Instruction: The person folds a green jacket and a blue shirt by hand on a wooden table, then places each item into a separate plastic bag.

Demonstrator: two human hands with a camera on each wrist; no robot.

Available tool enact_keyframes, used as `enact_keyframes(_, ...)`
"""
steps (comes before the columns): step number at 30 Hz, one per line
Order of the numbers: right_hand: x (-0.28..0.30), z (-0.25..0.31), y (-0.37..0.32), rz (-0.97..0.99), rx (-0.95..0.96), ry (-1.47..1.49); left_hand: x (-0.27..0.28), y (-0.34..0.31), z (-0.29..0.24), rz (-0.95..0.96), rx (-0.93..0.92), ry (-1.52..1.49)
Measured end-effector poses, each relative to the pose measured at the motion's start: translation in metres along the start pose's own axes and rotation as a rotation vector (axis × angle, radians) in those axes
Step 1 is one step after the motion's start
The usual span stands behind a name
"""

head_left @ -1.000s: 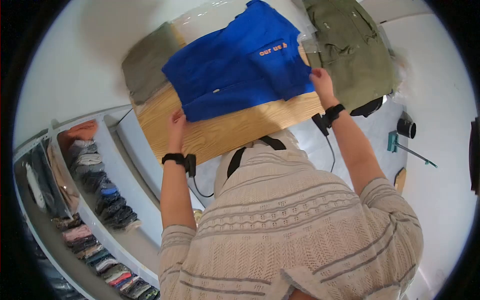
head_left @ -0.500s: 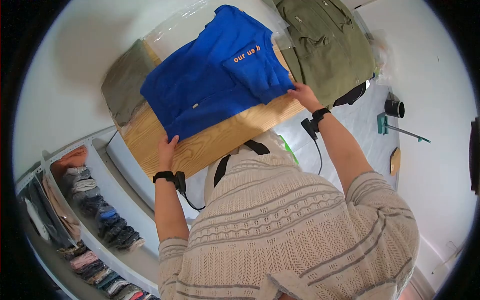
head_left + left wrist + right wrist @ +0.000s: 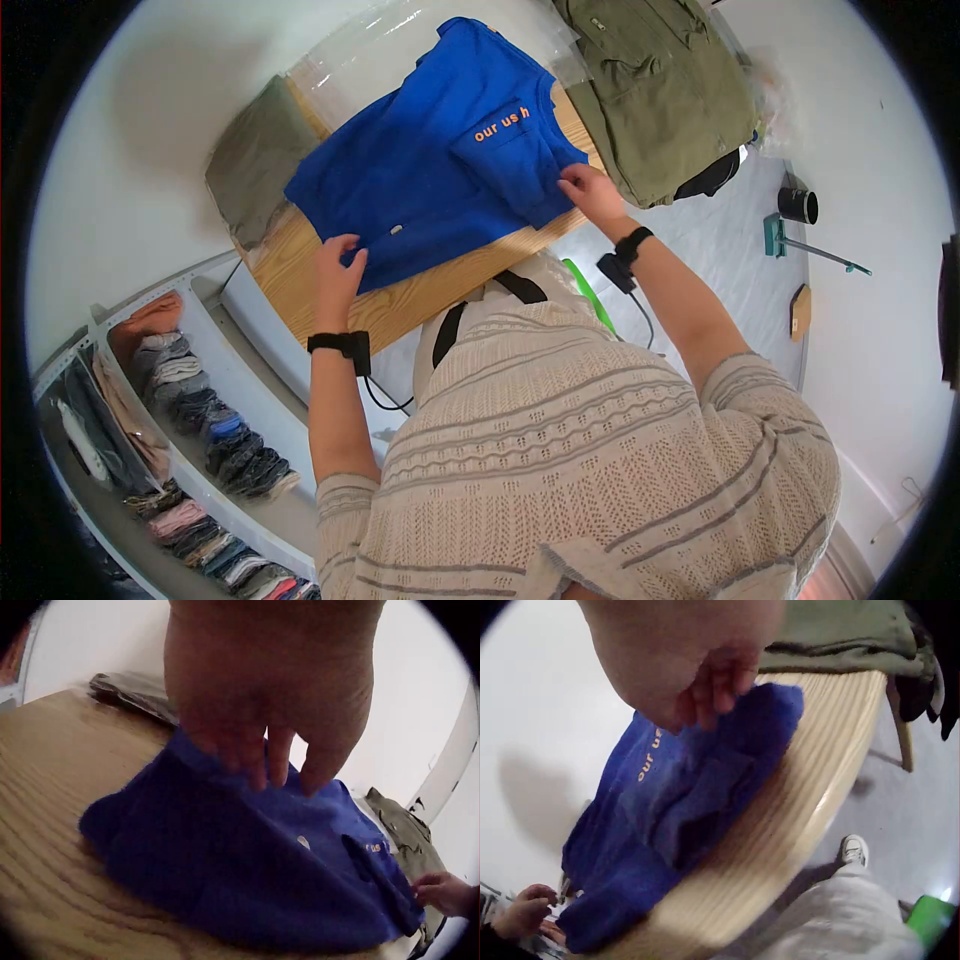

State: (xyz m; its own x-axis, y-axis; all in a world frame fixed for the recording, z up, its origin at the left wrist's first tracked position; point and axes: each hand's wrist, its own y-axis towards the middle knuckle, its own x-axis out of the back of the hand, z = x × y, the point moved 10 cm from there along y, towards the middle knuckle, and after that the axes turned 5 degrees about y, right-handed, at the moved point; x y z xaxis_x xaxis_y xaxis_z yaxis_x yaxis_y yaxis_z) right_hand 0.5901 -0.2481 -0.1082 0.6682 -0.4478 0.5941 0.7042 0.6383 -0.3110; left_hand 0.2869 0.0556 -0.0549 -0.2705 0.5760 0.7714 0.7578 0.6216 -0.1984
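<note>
The head view shows the blue garment point(image 3: 420, 185) lying on the wooden table point(image 3: 280, 270), its orange lettering point(image 3: 487, 132) facing up and a small white tag point(image 3: 397, 230) on the near half. The step in hand looks like squaring and smoothing this cloth. Part of it bunches in soft ridges near the lettering, so that area probably deserves attention first: draw the layers out from the middle, then press them flat with straight fingers.

The left hand point(image 3: 337, 272) is at the near left corner, thumb well apart from the fingers, with nothing visibly held; a light, flat touch there would steady the hem without dragging it. The right hand point(image 3: 596, 192) has its fingers bent at the neckline end; whether they pinch the fabric or only touch it, I cannot tell. Pulling evenly from both ends should keep the edge straight.

Outward, a grey-green bagged garment point(image 3: 255, 165) is just beside the left end, a clear plastic sheet point(image 3: 345, 60) is beyond the far edge, and an olive garment point(image 3: 665, 110) is past the right end. Best keep the blue cloth from catching under any of these.
</note>
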Motion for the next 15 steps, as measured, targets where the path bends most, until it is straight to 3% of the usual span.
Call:
enact_keyframes(1, -0.012, 0.003, 0.006, -0.001, -0.001, 0.002, -0.004, 0.004, 0.001, 0.001, -0.002, 0.002)
enact_keyframes(3, -0.002, 0.051, 0.000, -0.439, 0.396, -0.256, -0.027, 0.009, -0.002, 0.070, -0.084, 0.087)
enact_keyframes(4, -0.010, 0.057, 0.003, -0.448, 0.389, -0.256, -0.033, 0.011, 0.002, 0.075, -0.094, 0.088)
enact_keyframes(6, -0.020, 0.037, 0.017, -0.376, 0.047, -0.323, -0.048, 0.013, 0.014, 0.124, -0.122, 0.214)
enact_keyframes(7, -0.038, 0.027, 0.027, -0.107, -0.117, -0.305, -0.053, 0.014, 0.020, 0.135, -0.137, 0.213)
enact_keyframes(10, -0.049, 0.035, 0.027, -0.175, -0.059, -0.224, -0.053, 0.016, 0.036, 0.074, -0.067, 0.189)
enact_keyframes(12, -0.048, 0.056, 0.028, -0.248, 0.085, 0.038, -0.055, 0.018, 0.042, 0.085, -0.030, 0.171)
enact_keyframes(15, -0.042, 0.082, 0.024, -0.248, 0.155, 0.227, -0.050, 0.019, 0.046, 0.059, 0.022, 0.140)
